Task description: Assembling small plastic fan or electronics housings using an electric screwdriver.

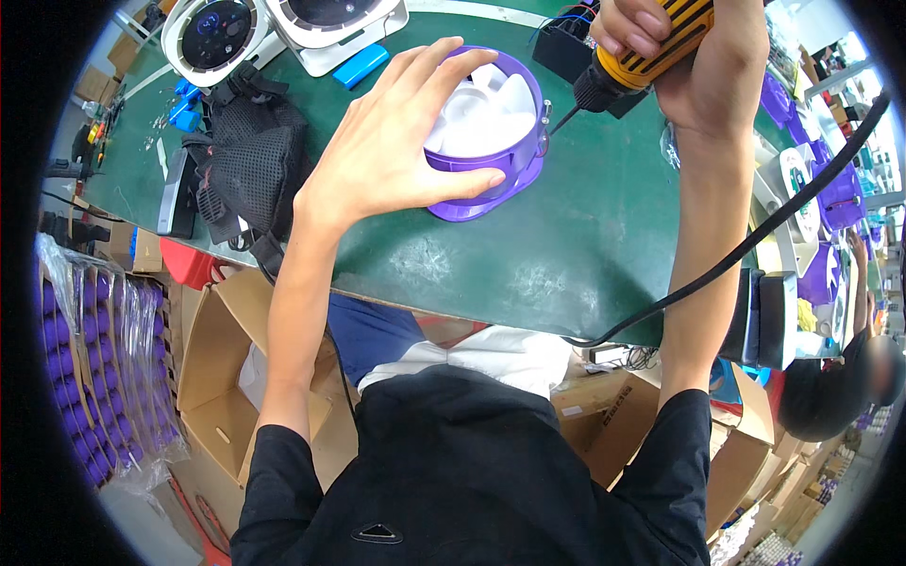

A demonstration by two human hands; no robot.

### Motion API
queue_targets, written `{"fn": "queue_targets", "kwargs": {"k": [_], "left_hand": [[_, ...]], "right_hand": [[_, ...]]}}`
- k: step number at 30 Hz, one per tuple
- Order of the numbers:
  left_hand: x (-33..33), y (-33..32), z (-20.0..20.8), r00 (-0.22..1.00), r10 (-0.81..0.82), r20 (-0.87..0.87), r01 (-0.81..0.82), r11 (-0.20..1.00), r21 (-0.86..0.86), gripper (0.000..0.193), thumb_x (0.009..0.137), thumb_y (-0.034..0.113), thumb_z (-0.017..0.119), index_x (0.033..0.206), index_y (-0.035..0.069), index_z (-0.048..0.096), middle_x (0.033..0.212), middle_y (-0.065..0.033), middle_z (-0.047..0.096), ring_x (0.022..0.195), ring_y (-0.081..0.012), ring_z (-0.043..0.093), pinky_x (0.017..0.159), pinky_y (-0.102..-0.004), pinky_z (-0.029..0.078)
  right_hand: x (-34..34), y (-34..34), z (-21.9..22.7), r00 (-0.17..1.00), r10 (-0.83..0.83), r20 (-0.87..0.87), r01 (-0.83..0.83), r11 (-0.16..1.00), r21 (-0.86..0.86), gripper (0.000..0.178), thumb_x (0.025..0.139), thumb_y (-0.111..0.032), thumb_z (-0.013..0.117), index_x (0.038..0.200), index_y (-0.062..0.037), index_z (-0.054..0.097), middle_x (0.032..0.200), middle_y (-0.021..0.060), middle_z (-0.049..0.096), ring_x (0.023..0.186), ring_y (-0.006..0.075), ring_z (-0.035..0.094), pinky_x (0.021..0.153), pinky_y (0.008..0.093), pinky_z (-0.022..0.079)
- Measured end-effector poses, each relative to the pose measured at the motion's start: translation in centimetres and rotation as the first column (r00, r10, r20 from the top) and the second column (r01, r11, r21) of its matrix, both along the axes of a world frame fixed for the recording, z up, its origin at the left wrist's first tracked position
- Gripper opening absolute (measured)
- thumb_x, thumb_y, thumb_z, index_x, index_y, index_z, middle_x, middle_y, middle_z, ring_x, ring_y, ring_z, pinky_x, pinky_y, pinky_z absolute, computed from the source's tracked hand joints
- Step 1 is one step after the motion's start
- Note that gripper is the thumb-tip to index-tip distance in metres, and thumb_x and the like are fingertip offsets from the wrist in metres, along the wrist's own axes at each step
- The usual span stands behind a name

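A round purple fan housing [514,170] with white fan blades [486,118] inside stands on the green table. My left hand [392,141] grips it from the left, fingers over the far rim and thumb along the near side. My right hand [694,80] is closed round a yellow and black power screwdriver [651,47]. Its thin bit [566,120] slants down to the left, its tip close to small metal parts [546,118] on the housing's right side. Whether the tip touches them I cannot tell.
Two white appliances with round dark faces [215,36], a blue block [360,65] and a black mesh bag [247,141] lie left on the table [425,264]. A black cable [746,247] crosses my right forearm. Open cardboard boxes [215,377] stand below. Another person [830,396] is at far right.
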State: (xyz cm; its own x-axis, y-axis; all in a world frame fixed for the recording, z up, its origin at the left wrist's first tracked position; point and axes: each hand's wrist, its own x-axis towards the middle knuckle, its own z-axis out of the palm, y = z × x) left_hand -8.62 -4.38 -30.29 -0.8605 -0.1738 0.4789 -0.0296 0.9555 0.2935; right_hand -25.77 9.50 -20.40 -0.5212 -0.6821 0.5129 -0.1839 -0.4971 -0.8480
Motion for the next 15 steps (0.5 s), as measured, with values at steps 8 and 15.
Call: {"fn": "queue_targets", "kwargs": {"k": [8, 15], "left_hand": [[-0.06, -0.01, -0.03, 1.000, 0.000, -0.001, 0.000, 1.000, -0.007, 0.092, 0.068, 0.046, 0.085, 0.148, 0.016, 0.049, 0.152, -0.0171, 0.048, 0.137, -0.0384, 0.049, 0.113, -0.0485, 0.042], [0.00, 0.03, -0.07, 1.000, 0.001, -0.007, -0.001, 1.000, -0.012, 0.092, 0.068, 0.046, 0.085, 0.147, 0.015, 0.050, 0.151, -0.0178, 0.049, 0.137, -0.0386, 0.049, 0.113, -0.0487, 0.042]], "right_hand": [[-0.36, -0.54, -0.50, 0.998, 0.055, -0.001, -0.055, 0.998, 0.002, 0.042, 0.101, -0.050, 0.061, 0.099, -0.0094, 0.051, 0.052, -0.0021, 0.049, 0.039, 0.0078, 0.050, 0.040, 0.0215, 0.047], [-0.40, -0.59, -0.54, 0.999, 0.047, -0.023, -0.047, 0.999, 0.014, 0.042, 0.101, -0.051, 0.061, 0.098, -0.0100, 0.051, 0.052, -0.0026, 0.048, 0.039, 0.0075, 0.050, 0.041, 0.0217, 0.047]]}}
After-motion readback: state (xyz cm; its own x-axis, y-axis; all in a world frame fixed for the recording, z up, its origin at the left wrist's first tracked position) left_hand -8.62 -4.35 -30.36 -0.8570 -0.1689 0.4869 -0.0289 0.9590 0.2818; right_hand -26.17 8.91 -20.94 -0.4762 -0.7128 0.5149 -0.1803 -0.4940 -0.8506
